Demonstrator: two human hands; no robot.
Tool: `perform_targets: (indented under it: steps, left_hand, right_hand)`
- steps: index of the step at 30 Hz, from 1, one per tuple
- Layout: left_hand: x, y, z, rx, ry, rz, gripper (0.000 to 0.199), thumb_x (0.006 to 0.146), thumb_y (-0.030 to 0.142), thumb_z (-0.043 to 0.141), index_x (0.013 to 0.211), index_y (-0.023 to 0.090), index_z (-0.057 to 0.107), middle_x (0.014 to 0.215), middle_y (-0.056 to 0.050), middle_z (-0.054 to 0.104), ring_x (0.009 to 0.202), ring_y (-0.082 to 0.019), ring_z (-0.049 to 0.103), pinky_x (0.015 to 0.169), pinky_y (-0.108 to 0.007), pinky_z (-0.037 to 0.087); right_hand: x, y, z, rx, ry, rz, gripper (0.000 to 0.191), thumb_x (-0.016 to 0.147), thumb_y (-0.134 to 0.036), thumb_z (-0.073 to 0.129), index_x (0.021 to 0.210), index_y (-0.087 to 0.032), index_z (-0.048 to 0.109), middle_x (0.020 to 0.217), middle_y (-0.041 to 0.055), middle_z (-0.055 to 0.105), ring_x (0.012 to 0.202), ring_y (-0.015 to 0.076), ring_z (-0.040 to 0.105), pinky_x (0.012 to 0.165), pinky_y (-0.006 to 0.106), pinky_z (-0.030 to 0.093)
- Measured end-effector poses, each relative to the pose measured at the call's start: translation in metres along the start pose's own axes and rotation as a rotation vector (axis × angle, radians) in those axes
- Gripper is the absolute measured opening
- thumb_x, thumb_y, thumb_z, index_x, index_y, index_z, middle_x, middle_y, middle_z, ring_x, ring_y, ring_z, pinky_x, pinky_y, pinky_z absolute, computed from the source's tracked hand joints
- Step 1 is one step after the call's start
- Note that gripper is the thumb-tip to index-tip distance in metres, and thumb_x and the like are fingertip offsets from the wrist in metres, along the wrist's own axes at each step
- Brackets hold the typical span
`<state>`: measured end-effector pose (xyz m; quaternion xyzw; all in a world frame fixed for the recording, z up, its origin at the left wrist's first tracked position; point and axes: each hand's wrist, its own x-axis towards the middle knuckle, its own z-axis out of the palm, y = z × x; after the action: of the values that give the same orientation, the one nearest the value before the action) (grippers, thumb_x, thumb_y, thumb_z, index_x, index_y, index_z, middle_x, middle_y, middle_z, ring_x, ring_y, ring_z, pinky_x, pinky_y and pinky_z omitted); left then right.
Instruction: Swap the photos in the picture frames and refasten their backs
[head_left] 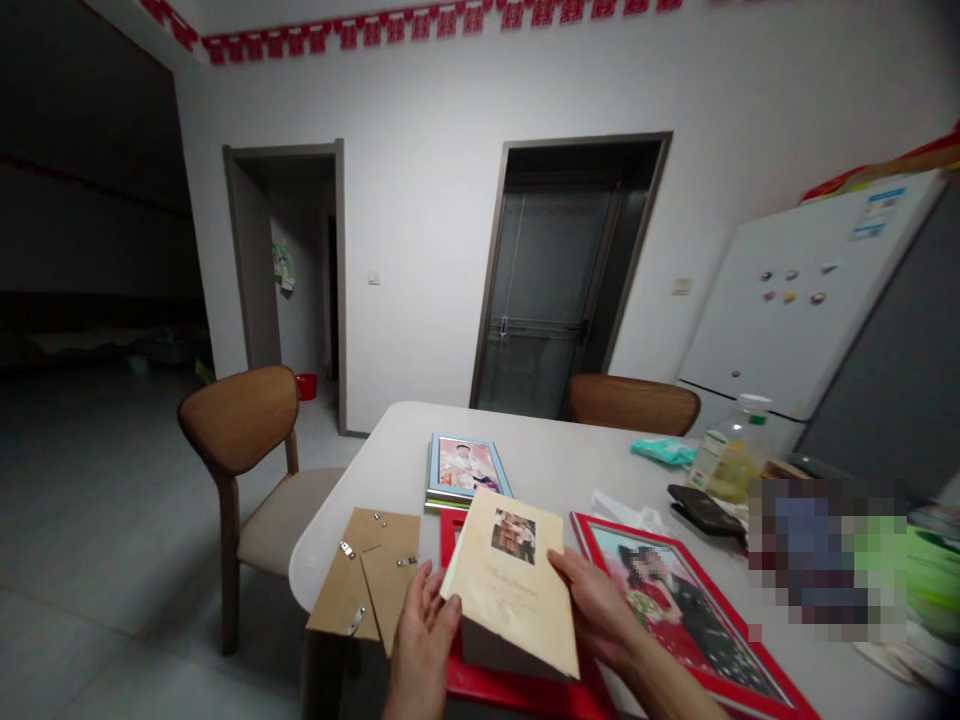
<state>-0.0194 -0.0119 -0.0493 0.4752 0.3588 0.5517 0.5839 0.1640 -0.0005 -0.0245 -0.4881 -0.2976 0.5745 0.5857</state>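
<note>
A cream-coloured folded card or booklet (pixel 510 605) with a small photo near its top is held tilted above the table. My right hand (pixel 604 612) grips its right edge, thumb on top. At the left edge, my left hand (pixel 426 635) has its thumb against the booklet and its fingers slightly curled. Below the booklet lies a red picture frame (pixel 491 683), mostly covered. Brown backing boards (pixel 390 575) with metal clips lie beside my left hand. To the right is a red-framed portrait (pixel 690 610); its picture is partly blurred.
Farther back on the white table (pixel 555 450) are stacked small frames (pixel 466 468). A dark wallet-like item (pixel 705 512), a bottle (pixel 731 455) with yellowish liquid and a teal packet (pixel 664 452) are at the right. Wooden chairs (pixel 244 420) stand around the table.
</note>
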Motion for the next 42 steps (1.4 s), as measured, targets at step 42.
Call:
perform_targets:
  steps: [42]
  left_hand:
    - [-0.003,0.019,-0.084,1.409,-0.272,0.314,0.065,0.055,0.007,0.055,0.118,0.017,0.040,0.129,-0.013,0.036,0.119,-0.025,0.030,0.097,-0.045,0.025]
  right_hand:
    - [0.009,0.016,0.024,-1.478,0.059,-0.486,0.038,0.077,-0.038,0.038,0.106,-0.017,0.050,0.099,0.0104,0.056,0.088,0.0185,0.053,0.072,0.026,0.037]
